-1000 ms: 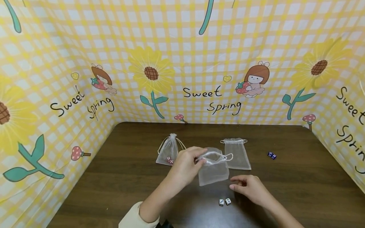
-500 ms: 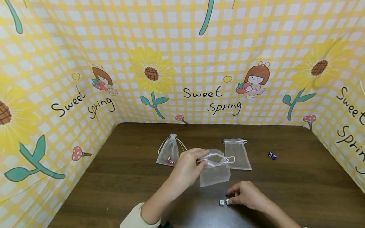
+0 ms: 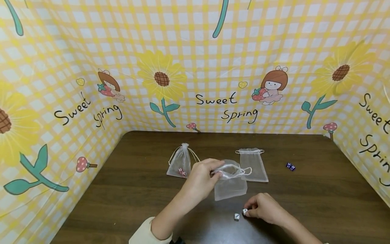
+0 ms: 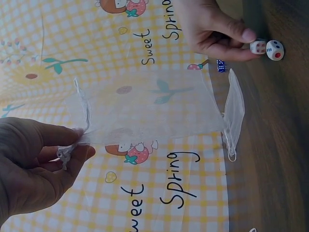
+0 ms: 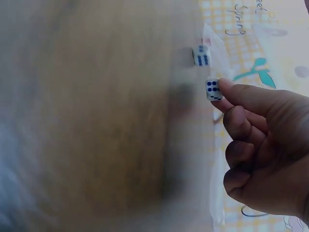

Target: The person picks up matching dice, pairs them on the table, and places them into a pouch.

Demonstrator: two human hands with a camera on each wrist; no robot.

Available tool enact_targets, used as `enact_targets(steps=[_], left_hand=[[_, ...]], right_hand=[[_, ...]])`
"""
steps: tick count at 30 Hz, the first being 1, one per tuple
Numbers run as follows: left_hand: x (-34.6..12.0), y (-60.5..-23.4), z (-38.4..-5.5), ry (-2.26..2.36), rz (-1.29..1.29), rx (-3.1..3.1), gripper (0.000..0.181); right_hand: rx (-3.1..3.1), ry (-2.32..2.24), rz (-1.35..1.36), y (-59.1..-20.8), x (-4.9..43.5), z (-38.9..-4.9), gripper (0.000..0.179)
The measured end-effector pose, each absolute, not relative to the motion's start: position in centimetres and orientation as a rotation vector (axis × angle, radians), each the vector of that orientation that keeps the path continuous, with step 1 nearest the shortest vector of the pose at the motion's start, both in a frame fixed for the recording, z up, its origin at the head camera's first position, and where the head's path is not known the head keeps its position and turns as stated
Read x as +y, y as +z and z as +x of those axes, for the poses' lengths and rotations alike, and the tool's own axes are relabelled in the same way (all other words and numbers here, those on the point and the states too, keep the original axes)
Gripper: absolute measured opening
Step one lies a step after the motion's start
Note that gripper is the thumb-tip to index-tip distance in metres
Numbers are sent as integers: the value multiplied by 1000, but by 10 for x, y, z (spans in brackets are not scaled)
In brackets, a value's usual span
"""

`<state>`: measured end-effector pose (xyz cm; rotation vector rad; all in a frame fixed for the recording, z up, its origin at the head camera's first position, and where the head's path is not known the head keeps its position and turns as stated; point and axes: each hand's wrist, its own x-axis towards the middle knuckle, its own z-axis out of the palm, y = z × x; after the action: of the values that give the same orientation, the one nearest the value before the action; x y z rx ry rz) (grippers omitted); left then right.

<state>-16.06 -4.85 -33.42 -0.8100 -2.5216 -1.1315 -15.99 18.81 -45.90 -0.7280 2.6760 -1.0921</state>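
My left hand [image 3: 199,178] pinches the rim of a sheer white drawstring bag [image 3: 230,189] between thumb and fingers. The bag's mouth gapes and its body hangs down over the table. To the right and nearer me, my right hand [image 3: 265,208] pinches a white die [image 3: 245,211] between thumb and fingertip. The right wrist view shows that die [image 5: 213,90] with dark pips facing the camera. A second white die [image 3: 236,217] lies on the table just left of it.
A cinched sheer bag [image 3: 179,162] with red dice inside stands at the left back. Another sheer bag [image 3: 253,166] lies flat behind the held one. Blue dice [image 3: 290,166] sit on the brown table [image 3: 320,189] at right. A yellow checked cloth [image 3: 195,67] surrounds the back and sides.
My right hand has moved down toward me to the white dice and taken hold of the right one, which is now slightly farther from the other. The left hand still holds the bag.
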Motion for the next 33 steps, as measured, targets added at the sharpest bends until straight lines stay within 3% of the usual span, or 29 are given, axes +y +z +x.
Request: enact_targets(steps=[15, 21, 25, 33], left_hand=[[-42, -336, -154, -1133, -821, -2594, 30], [-39, -340, -154, -1097, -853, -2609, 29], [-37, -342, -154, -1080, -861, -2637, 29], [-34, -345, -153, -974, -848, -2684, 28]], right_hand=[[3159, -1063, -434, -403, 214, -174, 12], [3435, -1084, -454, -380, 211, -177, 14], [3580, -1205, -540, -371, 204, -176, 16], [3459, -1483, -1045, -356, 180, -166, 27]])
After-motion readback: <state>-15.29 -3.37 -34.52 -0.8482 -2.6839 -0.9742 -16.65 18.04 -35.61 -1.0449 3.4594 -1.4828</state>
